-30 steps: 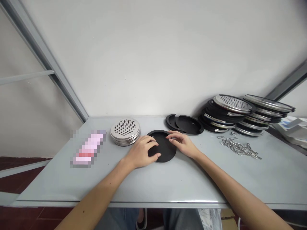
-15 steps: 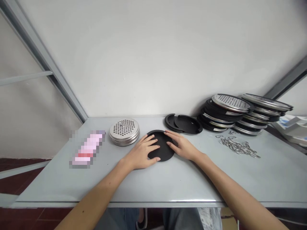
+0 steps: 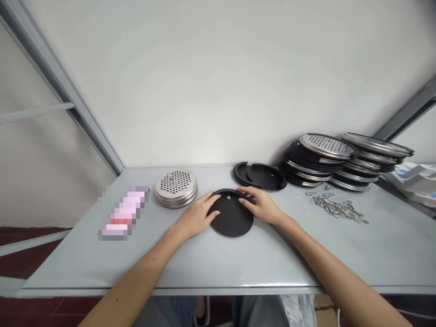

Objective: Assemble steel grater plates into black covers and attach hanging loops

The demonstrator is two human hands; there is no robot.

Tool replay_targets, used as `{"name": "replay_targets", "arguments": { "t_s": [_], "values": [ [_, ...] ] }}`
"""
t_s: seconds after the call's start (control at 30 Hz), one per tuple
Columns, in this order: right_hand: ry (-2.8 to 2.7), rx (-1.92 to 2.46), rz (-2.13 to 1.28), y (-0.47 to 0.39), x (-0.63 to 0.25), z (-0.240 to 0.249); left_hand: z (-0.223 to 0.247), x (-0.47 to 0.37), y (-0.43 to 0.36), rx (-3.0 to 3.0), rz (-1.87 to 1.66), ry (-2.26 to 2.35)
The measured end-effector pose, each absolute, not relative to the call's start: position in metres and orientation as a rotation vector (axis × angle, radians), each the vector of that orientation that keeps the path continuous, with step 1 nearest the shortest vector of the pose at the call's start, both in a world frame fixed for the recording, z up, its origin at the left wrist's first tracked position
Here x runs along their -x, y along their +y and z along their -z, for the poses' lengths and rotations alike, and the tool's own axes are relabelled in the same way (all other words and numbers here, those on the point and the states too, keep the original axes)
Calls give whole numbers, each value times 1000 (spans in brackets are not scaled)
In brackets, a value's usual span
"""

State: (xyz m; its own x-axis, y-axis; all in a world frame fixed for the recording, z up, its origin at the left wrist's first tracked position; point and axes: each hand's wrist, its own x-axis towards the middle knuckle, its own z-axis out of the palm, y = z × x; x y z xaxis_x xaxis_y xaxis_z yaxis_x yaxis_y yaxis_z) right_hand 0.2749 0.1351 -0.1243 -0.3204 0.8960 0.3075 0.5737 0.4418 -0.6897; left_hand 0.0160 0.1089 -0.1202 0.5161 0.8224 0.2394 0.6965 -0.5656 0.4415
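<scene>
Between my hands, on the table, lies a shallow black round holder with a raised rim round its far side and a small hole near that rim. My left hand grips its left edge, thumb over the inside. At the right edge, my right hand holds the rim with fingers curled over it. A stack of silver perforated discs sits to the left of my left hand. Beyond the holder, two similar black holders overlap near the wall.
At the back right stand stacks of black holders with metal discs. In front of them lies a pile of small metal clips. A pixelated pink object is on the left. White boxes show at the far right, beside a metal frame post.
My left hand has drawn back from lying spread over the inside of the black holder to its left edge. The holder has shifted slightly towards me, and its hole now shows.
</scene>
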Motion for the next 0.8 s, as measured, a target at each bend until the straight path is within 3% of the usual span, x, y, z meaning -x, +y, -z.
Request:
{"name": "replay_targets", "arguments": {
  "t_s": [0.13,0.3,0.53,0.8],
  "values": [
    [-1983,1235,-838,138,-279,120,116,-15,109,-2465,-588,1193],
    [-1990,1207,-868,141,-281,123,115,-21,106,-2519,-690,1105],
    [-1766,1487,-410,139,-272,132,119,-23,108,-2492,-912,1268],
    [-1844,1512,-318,139,-274,130,121,-19,105,-2533,-545,1303]
  ]
}}
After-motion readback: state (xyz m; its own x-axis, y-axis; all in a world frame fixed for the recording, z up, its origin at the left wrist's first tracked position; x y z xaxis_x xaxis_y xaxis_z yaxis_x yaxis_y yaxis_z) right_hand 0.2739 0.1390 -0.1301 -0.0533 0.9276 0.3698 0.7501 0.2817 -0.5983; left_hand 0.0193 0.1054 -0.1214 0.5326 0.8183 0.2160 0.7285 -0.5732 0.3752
